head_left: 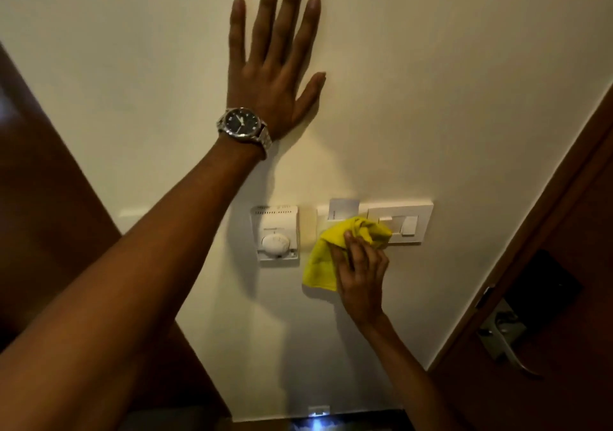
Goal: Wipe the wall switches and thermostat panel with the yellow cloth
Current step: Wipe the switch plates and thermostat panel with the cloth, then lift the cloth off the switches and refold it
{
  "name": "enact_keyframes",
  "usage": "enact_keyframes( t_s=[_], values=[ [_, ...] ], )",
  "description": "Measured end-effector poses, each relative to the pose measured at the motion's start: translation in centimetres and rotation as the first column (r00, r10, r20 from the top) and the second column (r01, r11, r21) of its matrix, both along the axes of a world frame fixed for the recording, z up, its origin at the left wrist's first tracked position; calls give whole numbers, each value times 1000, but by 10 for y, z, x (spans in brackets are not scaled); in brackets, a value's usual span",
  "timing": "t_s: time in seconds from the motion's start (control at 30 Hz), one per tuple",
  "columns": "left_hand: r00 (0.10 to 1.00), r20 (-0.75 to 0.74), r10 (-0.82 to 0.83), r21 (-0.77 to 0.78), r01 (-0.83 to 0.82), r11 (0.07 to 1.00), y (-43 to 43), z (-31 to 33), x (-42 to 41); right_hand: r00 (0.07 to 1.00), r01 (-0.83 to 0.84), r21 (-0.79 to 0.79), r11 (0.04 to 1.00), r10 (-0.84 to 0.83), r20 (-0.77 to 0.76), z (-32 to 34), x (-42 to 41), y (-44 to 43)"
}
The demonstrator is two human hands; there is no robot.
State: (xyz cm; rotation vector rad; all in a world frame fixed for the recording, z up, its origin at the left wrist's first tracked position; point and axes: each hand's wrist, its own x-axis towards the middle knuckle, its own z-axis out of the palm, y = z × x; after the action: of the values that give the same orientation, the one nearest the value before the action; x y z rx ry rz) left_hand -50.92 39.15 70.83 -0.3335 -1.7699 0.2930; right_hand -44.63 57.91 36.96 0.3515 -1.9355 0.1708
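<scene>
Yellow cloth (pixel 323 258), bunched in the right hand (pixel 361 281), presses the switch plate (pixel 403 223) at 3 o'clock of the thermostat (pixel 277 231); left hand (pixel 272 75), empty, fingers spread flat on the wall (pixel 431 82), likely braces.

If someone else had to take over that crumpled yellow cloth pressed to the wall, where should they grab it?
Probably the loose lower-left flap of the crumpled yellow cloth, coming from the left below. It hangs flat and free against the wall, while the right hand bunches the upper part onto the white switch plate.
</scene>
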Motion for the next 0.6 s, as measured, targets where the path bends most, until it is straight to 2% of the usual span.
enact_keyframes(
  t_s=[0.1,0.17,0.2,0.27,0.3,0.33,0.37,0.4,0.43,0.47,0.5,0.6],
  values=[
    [985,173,-17,85,3,996,11,-7,22,999,27,14,1000,-27,28,28,11,10],
    [958,266,-111,169,67,983,16,-34,38,993,60,62,996,-66,99,47,17,15],
    [933,293,-209,251,136,958,15,-61,51,985,72,117,991,-90,149,55,22,17],
    [857,273,-436,428,298,853,3,-140,91,953,-7,185,983,-49,300,61,33,19],
    [804,284,-522,527,324,786,-4,-187,114,919,-87,163,983,16,394,61,38,19],
    [745,324,-584,642,280,713,-14,-236,139,859,-185,114,976,104,501,58,45,14],
    [666,362,-652,761,192,619,-24,-279,162,761,-284,36,958,203,616,56,50,10],
    [576,382,-723,867,46,496,-37,-317,185,604,-377,-81,923,311,734,51,55,2],
    [474,380,-794,921,-117,371,-48,-347,205,409,-434,-224,873,412,815,47,59,-7],
    [370,374,-850,920,-261,292,-60,-371,219,220,-447,-353,822,483,847,44,62,-18],
    [280,374,-884,890,-376,257,-77,-395,236,71,-442,-438,783,517,853,37,66,-37],
    [112,344,-932,767,-607,210,-127,-433,268,-170,-366,-568,737,548,819,11,69,-102]
  ],
)
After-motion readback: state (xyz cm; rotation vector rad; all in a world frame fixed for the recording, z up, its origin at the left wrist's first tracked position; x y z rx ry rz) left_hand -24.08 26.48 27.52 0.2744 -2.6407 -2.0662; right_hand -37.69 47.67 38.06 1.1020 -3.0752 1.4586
